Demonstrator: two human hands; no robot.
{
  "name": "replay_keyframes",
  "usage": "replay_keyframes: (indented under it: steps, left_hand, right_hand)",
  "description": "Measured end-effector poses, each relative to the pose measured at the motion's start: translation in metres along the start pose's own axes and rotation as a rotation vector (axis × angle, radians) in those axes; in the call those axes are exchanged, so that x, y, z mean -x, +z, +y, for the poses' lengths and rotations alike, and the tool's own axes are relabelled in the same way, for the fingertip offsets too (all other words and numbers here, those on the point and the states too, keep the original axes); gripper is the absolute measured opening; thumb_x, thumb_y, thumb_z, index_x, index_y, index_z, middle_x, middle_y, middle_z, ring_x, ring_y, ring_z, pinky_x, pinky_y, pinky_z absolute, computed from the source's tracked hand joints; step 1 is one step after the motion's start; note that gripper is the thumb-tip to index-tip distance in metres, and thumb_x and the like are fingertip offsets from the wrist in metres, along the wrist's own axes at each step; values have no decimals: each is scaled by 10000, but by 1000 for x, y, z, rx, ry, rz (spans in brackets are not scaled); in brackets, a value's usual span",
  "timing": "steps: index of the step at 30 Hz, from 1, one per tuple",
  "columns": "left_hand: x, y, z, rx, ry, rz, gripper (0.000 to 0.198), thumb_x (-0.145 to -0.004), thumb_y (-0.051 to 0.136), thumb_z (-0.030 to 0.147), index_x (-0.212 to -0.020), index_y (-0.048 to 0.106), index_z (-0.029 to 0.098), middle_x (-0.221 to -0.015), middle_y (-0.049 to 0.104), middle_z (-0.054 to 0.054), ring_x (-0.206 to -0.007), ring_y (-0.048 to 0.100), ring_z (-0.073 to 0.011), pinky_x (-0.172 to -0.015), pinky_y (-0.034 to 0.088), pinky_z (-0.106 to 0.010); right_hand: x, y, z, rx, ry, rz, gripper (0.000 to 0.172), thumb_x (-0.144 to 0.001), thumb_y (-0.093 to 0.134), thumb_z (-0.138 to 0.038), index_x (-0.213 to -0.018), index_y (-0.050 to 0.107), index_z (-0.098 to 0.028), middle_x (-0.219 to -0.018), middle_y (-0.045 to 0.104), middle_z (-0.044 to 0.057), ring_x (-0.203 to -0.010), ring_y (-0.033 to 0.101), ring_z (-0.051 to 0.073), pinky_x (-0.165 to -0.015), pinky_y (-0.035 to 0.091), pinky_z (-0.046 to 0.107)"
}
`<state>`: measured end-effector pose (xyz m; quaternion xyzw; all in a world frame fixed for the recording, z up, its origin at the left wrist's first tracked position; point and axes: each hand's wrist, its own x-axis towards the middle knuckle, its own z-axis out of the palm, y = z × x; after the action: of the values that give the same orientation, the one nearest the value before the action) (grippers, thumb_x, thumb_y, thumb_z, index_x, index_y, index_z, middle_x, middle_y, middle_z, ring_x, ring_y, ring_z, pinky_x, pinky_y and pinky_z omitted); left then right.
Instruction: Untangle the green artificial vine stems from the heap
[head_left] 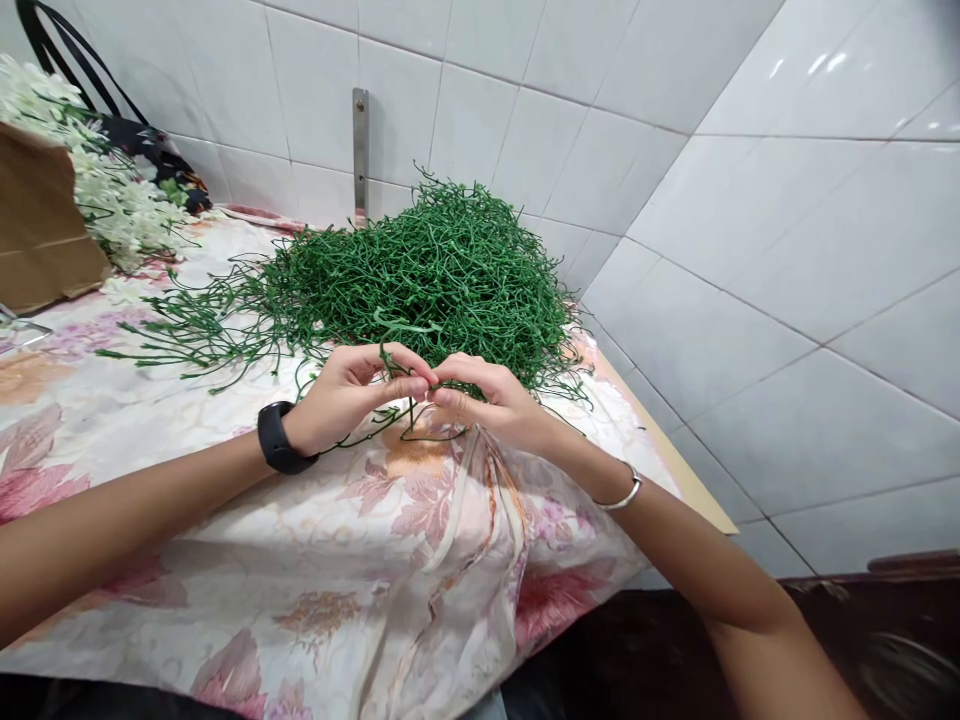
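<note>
forearms are framing a green stem, just in front of the green pile. left hand is pinching it; right hand is pinching too, fingertips hiding on what. light, close pinching is probably suiting such thin stock best. frame edge is cutting off white flowers.

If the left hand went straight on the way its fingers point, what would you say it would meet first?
The left hand would most likely meet the right hand first, at its fingertips; the two look to be touching or nearly so, though depth is unclear here.
</note>
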<state>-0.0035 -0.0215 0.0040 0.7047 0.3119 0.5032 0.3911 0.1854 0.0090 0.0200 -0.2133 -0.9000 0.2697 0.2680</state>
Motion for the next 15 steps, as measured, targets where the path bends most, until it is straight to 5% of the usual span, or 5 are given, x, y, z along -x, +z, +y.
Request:
replay_keyframes:
  steps: [15]
  left_hand:
    - [2,1,4,102,-53,-3,94,-738,614,237,-781,648,161,-708,622,-10,-672,577,-102,-652,483,-210]
  right_hand:
    - [0,-2,-4,-211,-7,-64,189,-849,441,-278,-964,549,-173,-945,542,50,-941,498,129,-863,404,300]
